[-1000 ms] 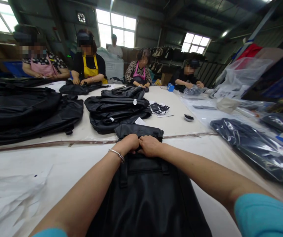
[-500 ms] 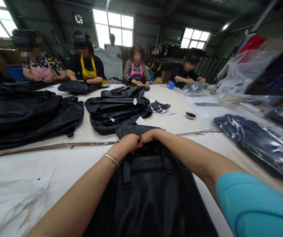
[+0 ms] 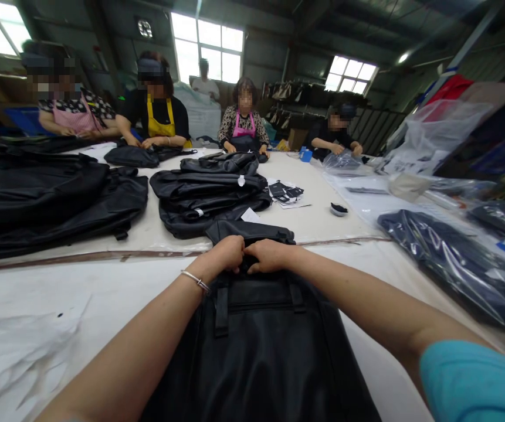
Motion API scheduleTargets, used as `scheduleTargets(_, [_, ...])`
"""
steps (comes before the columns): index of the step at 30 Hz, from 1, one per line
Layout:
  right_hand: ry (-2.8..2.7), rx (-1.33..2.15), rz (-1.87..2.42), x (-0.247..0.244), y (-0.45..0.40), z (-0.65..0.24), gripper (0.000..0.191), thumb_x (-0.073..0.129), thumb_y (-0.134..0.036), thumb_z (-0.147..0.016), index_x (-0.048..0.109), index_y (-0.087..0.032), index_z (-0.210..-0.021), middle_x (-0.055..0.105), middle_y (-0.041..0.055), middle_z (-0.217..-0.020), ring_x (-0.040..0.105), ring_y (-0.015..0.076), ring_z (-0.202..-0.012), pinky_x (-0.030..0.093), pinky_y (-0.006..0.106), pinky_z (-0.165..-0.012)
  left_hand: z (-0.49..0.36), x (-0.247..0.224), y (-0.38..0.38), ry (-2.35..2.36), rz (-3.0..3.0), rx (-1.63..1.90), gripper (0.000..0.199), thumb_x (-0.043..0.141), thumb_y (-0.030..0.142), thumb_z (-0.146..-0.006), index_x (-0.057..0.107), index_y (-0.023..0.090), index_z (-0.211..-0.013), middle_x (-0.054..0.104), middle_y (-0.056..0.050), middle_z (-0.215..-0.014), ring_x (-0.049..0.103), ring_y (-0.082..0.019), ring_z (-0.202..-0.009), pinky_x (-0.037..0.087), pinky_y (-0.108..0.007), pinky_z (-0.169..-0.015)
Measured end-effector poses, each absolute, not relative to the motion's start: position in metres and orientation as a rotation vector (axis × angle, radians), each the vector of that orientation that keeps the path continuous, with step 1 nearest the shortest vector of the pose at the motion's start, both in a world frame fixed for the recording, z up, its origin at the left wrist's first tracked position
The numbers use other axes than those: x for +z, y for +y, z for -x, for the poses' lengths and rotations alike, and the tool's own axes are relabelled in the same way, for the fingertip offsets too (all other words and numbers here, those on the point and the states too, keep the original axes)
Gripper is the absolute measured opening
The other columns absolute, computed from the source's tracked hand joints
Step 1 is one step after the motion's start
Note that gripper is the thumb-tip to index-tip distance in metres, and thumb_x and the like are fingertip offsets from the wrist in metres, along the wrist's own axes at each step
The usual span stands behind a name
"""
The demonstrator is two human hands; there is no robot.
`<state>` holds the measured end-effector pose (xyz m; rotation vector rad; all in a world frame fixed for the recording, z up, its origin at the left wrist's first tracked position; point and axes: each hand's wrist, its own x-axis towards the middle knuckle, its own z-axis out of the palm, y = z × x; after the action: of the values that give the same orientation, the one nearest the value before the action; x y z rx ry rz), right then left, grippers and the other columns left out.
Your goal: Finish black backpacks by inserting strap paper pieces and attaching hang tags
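Note:
A large black backpack [image 3: 270, 351] of smooth, leather-like material lies in front of me, its upper end pointing away. At that end my left hand [image 3: 231, 253] is closed on the bag's top edge, a silver bangle on its wrist. Close beside it, my right hand [image 3: 268, 255] grips the same edge, thumb and bent fingers toward the left hand. What exactly the fingertips pinch is hidden under the knuckles. Just beyond both hands, a black flap [image 3: 252, 230] stretches across, with a white tag [image 3: 250, 215] behind it.
Stacked black bags [image 3: 210, 196] stand beyond, more black bags [image 3: 45, 199] at left. Black tags [image 3: 285, 192] and a small dish [image 3: 339, 210] lie right of the stack. A plastic-wrapped bag [image 3: 450, 269] is at right. Several co-workers sit across the white table [image 3: 124, 293].
My right hand has shifted slightly down, and its fingers are a little less tightly curled. My right elbow has moved outward to the right. My left hand stays at the bag's top edge.

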<state>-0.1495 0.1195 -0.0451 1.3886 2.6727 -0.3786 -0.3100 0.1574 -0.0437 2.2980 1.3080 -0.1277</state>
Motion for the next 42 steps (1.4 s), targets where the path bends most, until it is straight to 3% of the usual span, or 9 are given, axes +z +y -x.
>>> scheduleTargets(3, [2.554, -0.4, -1.437, -0.049, 0.128, 0.155, 0.055, 0.069, -0.052, -0.074, 0.066, -0.017, -0.116, 0.068, 0.0135, -0.115, 0.064, 0.0299, -0.104, 0.048, 0.034, -0.085, 0.314, -0.044, 0.152, 1.267, -2.369, -0.043, 0.032, 0.051, 0.022, -0.087, 0.058, 0.019, -0.118, 0.073, -0.005, -0.078, 0.069, -0.017, -0.064, 0.048, -0.023, -0.061])
scheduleTargets(8, [2.448, -0.516, -1.531, -0.039, 0.142, 0.16, 0.05, 0.062, -0.055, -0.077, 0.07, -0.022, -0.113, 0.072, 0.0088, -0.109, 0.067, 0.0271, -0.097, 0.048, 0.03, -0.079, 0.321, -0.047, 0.143, 1.254, -2.735, 0.097, 0.024, 0.049, 0.025, -0.088, 0.061, 0.017, -0.108, 0.071, -0.013, -0.095, 0.068, -0.026, -0.09, 0.048, -0.03, -0.073])
scheduleTargets(19, [2.244, -0.985, -1.402, -0.043, 0.169, 0.164, 0.048, 0.062, -0.046, -0.082, 0.067, -0.016, -0.119, 0.07, 0.005, -0.114, 0.064, 0.0217, -0.1, 0.046, 0.026, -0.088, 0.323, -0.058, 0.145, 1.295, -2.678, 0.398, 0.023, 0.046, 0.032, -0.093, 0.063, 0.02, -0.1, 0.071, -0.008, -0.092, 0.067, -0.023, -0.087, 0.048, -0.029, -0.073])
scheduleTargets(24, [2.235, -0.571, -1.424, -0.043, 0.154, 0.172, 0.059, 0.055, -0.063, -0.081, 0.069, -0.015, -0.112, 0.069, 0.0139, -0.109, 0.065, 0.029, -0.097, 0.048, 0.034, -0.083, 0.35, -0.053, 0.151, 1.31, -2.448, 0.781, 0.019, 0.051, 0.029, -0.09, 0.064, 0.02, -0.102, 0.072, -0.006, -0.098, 0.067, -0.019, -0.092, 0.048, -0.027, -0.082])
scheduleTargets(27, [2.402, -0.343, -1.444, -0.046, 0.141, 0.169, 0.056, 0.054, -0.06, -0.083, 0.067, -0.014, -0.113, 0.067, 0.0178, -0.112, 0.064, 0.0309, -0.1, 0.047, 0.035, -0.083, 0.379, -0.055, 0.164, 1.412, -2.147, 0.911, 0.019, 0.053, 0.027, -0.087, 0.064, 0.019, -0.099, 0.073, -0.005, -0.094, 0.068, -0.017, -0.084, 0.051, -0.025, -0.078])
scheduleTargets(30, [2.56, -0.302, -1.468, -0.05, 0.135, 0.168, 0.049, 0.061, -0.049, -0.082, 0.063, -0.016, -0.118, 0.067, 0.0146, -0.114, 0.063, 0.0277, -0.103, 0.046, 0.031, -0.083, 0.405, -0.065, 0.176, 1.459, -1.824, 0.947, 0.018, 0.051, 0.025, -0.085, 0.062, 0.017, -0.097, 0.074, -0.004, -0.093, 0.068, -0.013, -0.067, 0.052, -0.022, -0.064])
scheduleTargets(32, [2.526, -0.327, -1.491, -0.049, 0.135, 0.17, 0.043, 0.061, -0.048, -0.082, 0.065, -0.017, -0.112, 0.07, 0.0123, -0.107, 0.065, 0.0264, -0.098, 0.046, 0.029, -0.079, 0.416, -0.074, 0.18, 1.481, -1.692, 0.953, 0.018, 0.05, 0.024, -0.084, 0.062, 0.017, -0.097, 0.074, -0.004, -0.092, 0.067, -0.012, -0.062, 0.052, -0.021, -0.06])
scheduleTargets(36, [2.319, -0.516, -1.497, -0.044, 0.14, 0.18, 0.041, 0.059, -0.053, -0.081, 0.07, -0.016, -0.096, 0.072, 0.0106, -0.096, 0.067, 0.0249, -0.086, 0.046, 0.028, -0.069, 0.421, -0.093, 0.18, 1.503, -1.659, 0.857, 0.018, 0.049, 0.021, -0.083, 0.062, 0.016, -0.095, 0.075, -0.005, -0.09, 0.068, -0.011, -0.063, 0.052, -0.02, -0.061])
scheduleTargets(42, [2.133, -0.813, -1.51, -0.044, 0.146, 0.184, 0.05, 0.059, -0.057, -0.078, 0.072, -0.014, -0.097, 0.073, 0.0095, -0.095, 0.068, 0.0247, -0.083, 0.048, 0.028, -0.067, 0.417, -0.106, 0.178, 1.401, -1.829, 0.727, 0.015, 0.056, 0.024, -0.078, 0.069, 0.017, -0.082, 0.074, -0.003, -0.08, 0.069, -0.015, -0.071, 0.053, -0.023, -0.068])
